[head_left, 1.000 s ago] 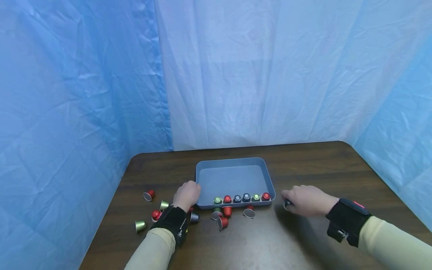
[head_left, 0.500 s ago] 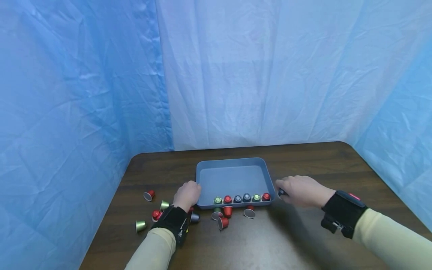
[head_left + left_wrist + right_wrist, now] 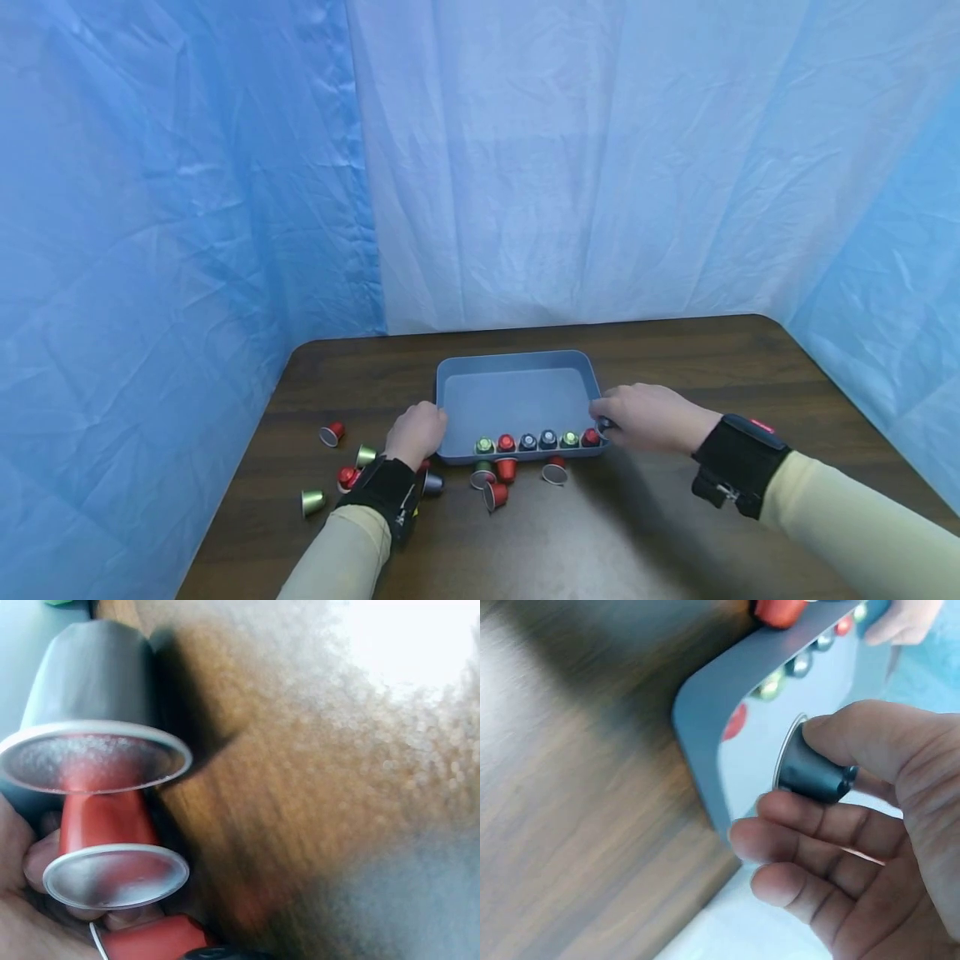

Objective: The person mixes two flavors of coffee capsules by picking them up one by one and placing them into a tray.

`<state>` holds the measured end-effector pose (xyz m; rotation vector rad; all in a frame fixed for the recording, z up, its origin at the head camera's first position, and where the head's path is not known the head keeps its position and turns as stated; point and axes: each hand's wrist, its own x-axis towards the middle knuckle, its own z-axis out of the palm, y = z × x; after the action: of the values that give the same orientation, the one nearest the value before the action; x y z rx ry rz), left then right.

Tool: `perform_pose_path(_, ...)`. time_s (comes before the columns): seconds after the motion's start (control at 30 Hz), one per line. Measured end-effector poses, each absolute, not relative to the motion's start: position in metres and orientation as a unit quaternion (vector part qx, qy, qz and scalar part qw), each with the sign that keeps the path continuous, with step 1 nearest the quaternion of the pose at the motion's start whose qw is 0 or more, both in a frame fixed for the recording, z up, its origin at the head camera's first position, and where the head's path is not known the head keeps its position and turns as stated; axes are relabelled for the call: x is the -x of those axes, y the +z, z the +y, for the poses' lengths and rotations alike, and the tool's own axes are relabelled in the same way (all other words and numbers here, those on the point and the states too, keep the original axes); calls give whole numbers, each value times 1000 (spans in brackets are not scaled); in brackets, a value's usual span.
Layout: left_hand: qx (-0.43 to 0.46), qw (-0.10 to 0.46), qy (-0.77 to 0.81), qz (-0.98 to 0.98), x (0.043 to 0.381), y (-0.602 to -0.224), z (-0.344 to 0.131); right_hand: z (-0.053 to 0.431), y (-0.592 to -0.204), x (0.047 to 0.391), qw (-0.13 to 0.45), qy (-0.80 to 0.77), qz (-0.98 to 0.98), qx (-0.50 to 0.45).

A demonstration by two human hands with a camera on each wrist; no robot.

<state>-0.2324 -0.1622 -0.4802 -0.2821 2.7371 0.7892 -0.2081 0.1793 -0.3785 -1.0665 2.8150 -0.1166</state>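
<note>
I saw the R hand [image 3: 645, 417] w/ thumb & fingers clamped on a dark capsule [image 3: 810, 771] at the tray's [image 3: 517, 387] R edge, nr its near corner; head cam mostly hid it, R wrist cam showed rim & side. L hand [image 3: 416, 432] gripped the L edge; close by, L wrist cam showed a grey capsule [image 3: 90, 682], part-hidden from head cam.

A wooden table [image 3: 690, 358] bears a tray [image 3: 517, 396] and capsules [image 3: 506, 471].

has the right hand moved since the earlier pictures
Yes, the right hand has moved left in the head view, from clear of the tray to over its right rim.
</note>
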Motion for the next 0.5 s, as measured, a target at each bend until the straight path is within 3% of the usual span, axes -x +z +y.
perform_pose_path(0.5,96,138,271,948,235,-480,-161,111,-374,221,38,-17,895,445)
